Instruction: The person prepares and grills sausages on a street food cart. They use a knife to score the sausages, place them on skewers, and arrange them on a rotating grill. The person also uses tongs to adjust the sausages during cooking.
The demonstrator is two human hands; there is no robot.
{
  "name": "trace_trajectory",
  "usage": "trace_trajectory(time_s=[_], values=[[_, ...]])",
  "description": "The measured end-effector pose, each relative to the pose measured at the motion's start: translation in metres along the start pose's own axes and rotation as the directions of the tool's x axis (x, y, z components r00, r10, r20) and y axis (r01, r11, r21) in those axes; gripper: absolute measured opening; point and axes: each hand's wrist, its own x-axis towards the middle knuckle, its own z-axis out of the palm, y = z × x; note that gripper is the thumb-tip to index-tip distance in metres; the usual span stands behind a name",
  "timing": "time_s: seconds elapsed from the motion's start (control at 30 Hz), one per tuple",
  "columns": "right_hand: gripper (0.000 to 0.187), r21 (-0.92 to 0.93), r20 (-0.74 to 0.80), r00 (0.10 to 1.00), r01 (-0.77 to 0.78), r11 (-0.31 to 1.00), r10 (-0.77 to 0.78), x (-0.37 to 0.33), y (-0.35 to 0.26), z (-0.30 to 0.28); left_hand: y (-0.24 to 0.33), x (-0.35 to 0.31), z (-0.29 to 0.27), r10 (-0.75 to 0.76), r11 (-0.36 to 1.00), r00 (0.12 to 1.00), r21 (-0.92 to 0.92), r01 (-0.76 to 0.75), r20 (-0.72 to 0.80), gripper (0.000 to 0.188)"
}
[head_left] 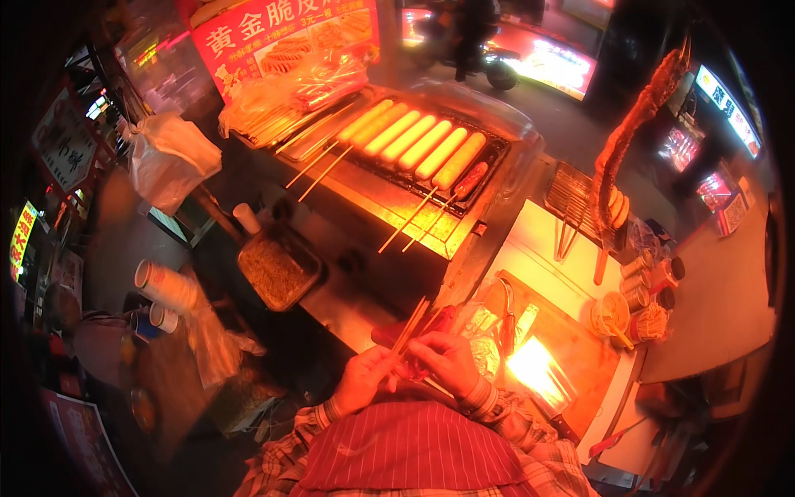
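Note:
Close to my striped apron (406,451), both hands meet. My left hand (368,377) is closed around a few thin wooden skewers (410,325) that point up and away. My right hand (447,362) sits beside it with fingers bent in a pinch at the lower part of the skewers; what lies between those fingers is hidden. Just beyond the hands is a dark red object (443,321) whose kind I cannot make out. Farther off, several pale sausages (414,142) lie in a row on the grill tray (497,166), with a smaller red sausage (472,178) at the right end.
A cutting board (580,331) lies right of the hands, with tongs (508,319) near its left edge. Seasoning jars (638,294) stand beyond it. A long coated skewer (633,124) rises at the right. Left are a pan of crumbs (277,269) and stacked paper cups (166,282).

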Motion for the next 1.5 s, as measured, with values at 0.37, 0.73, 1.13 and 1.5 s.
trace_trajectory(time_s=[0.37,0.73,1.13,1.5], values=[[0.015,0.346,-0.071,0.981,-0.145,0.927,0.18,0.002,-0.001,-0.005,-0.009,-0.008,0.0,0.159,0.972,0.974,0.198,-0.126,-0.161,0.01],[0.02,0.23,-0.202,0.973,-0.064,0.971,0.112,0.02,0.015,-0.103,-0.02,-0.023,-0.015,0.099,0.934,0.944,0.355,0.02,-0.313,0.009],[0.089,-0.733,-0.639,0.552,-0.648,0.206,-0.536,0.174,0.06,-0.429,0.012,-0.062,-0.028,0.072,0.995,0.73,-0.005,-0.103,-0.68,0.01],[0.056,-0.598,-0.8,0.487,-0.602,0.529,-0.35,0.212,0.088,-0.495,0.086,-0.025,-0.02,0.281,0.958,0.576,0.259,-0.123,-0.767,0.009]])
